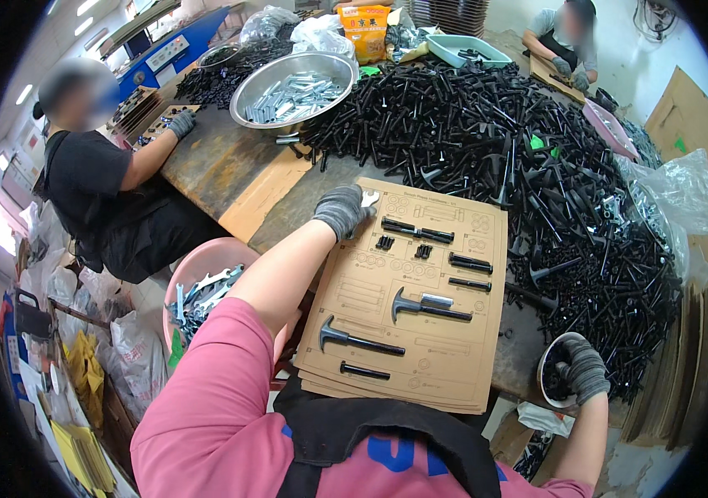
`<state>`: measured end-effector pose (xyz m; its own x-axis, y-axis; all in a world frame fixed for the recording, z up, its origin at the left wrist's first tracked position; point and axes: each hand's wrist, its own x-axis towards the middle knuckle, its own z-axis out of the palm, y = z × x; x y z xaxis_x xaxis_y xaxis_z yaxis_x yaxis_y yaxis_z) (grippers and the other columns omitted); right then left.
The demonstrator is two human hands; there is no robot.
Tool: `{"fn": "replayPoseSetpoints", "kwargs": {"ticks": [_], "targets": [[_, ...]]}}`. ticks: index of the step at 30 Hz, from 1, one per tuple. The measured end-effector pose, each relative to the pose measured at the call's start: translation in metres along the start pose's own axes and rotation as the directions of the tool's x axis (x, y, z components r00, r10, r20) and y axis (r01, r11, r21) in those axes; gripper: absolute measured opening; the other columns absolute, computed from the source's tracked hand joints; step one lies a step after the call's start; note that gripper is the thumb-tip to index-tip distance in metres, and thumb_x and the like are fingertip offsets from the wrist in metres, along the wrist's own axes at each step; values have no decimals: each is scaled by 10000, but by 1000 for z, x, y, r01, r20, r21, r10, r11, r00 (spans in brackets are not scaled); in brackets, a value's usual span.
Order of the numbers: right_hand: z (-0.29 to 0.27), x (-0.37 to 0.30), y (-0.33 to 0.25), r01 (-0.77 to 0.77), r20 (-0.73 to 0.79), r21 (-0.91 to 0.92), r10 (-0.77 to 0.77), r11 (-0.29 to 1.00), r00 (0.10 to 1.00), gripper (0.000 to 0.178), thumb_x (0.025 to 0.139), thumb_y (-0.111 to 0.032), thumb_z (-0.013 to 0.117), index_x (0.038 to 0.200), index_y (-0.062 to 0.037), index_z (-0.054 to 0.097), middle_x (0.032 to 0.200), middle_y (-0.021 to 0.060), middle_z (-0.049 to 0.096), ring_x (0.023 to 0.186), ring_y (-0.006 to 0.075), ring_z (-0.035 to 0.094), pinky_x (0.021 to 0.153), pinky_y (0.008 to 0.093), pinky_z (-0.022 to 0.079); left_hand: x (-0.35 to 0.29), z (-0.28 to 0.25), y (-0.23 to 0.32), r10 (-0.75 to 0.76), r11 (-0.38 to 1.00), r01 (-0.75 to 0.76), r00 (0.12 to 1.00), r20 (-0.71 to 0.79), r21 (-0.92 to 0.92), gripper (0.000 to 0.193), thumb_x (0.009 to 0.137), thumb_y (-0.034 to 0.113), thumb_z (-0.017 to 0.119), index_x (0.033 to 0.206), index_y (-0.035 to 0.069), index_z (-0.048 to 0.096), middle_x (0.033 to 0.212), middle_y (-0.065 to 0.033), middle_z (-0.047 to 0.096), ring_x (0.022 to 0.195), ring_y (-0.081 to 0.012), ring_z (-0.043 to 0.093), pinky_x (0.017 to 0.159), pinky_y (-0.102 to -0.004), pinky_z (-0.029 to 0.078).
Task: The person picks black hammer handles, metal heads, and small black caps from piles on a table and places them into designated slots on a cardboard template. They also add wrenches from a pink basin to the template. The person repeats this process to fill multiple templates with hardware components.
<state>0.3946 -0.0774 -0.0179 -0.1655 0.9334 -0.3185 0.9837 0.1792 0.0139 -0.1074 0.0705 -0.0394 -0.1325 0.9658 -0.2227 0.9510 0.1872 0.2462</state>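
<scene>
My left hand (pixel 344 212), in a grey striped glove, is closed on a small silver open-end wrench (pixel 369 198) at the top left corner of a printed cardboard sheet (pixel 354 286). On that sheet lie black hammer-shaped parts (pixel 433 310), thick black bolts (pixel 470 263), small groups of black screws (pixel 423 251), a silver tube (pixel 437 300) and a thinner black rod (pixel 365 371). At the near right, my right hand (pixel 584 371), gloved the same way, reaches into a white-rimmed bowl (pixel 543 383) of small dark pieces; its fingertips are hidden inside.
A large heap of black bolts (pixel 445 124) covers the table's far and right side. Behind it stand a steel basin (pixel 246 112) of silver tubes and a green tray (pixel 462 50). A pink tub (pixel 192 266) of wrenches sits left. Two co-workers (pixel 92 158) (pixel 565 50) handle cardboard sheets.
</scene>
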Motion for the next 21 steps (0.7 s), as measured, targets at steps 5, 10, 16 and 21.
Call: {"fn": "replayPoseSetpoints", "kwargs": {"ticks": [5, 10, 16, 21], "targets": [[3, 9, -5, 104, 13, -183, -103, 978, 995, 352, 675, -190, 633, 1001, -68, 573, 985, 140, 590, 913, 308, 554, 793, 383, 459, -22, 1, 13, -9, 994, 12, 1000, -22, 111, 357, 753, 336, 597, 928, 25, 591, 850, -169, 613, 823, -293, 595, 749, -375, 461], [23, 9, 2, 105, -111, -161, -124, 981, 986, 244, 691, -133, 587, 929, -79, 600, 903, 122, 603, 840, 304, 566, 752, 388, 464, -32, -7, 22, -27, 999, 29, 998, -63, 33, 328, 749, 306, 601, 915, 23, 590, 862, -176, 614, 826, -306, 593, 747, -376, 462], [9, 0, 4, 135, -345, 165, -71, 977, 936, 171, 704, -91, 591, 872, -58, 603, 862, 129, 593, 806, 298, 560, 728, 371, 461, -28, -2, 16, -101, 995, 100, 994, -49, -15, 342, 741, 284, 596, 936, 4, 583, 865, -189, 610, 815, -311, 595, 746, -378, 466], [2, 14, 6, 231, -419, 568, 37, 790, 907, 166, 690, -56, 595, 853, -29, 574, 785, 122, 561, 748, 273, 552, 641, 350, 456, -30, -2, 17, -49, 998, 44, 994, -98, -52, 327, 754, 247, 571, 964, -4, 586, 874, -192, 611, 801, -312, 597, 748, -370, 468]]}}
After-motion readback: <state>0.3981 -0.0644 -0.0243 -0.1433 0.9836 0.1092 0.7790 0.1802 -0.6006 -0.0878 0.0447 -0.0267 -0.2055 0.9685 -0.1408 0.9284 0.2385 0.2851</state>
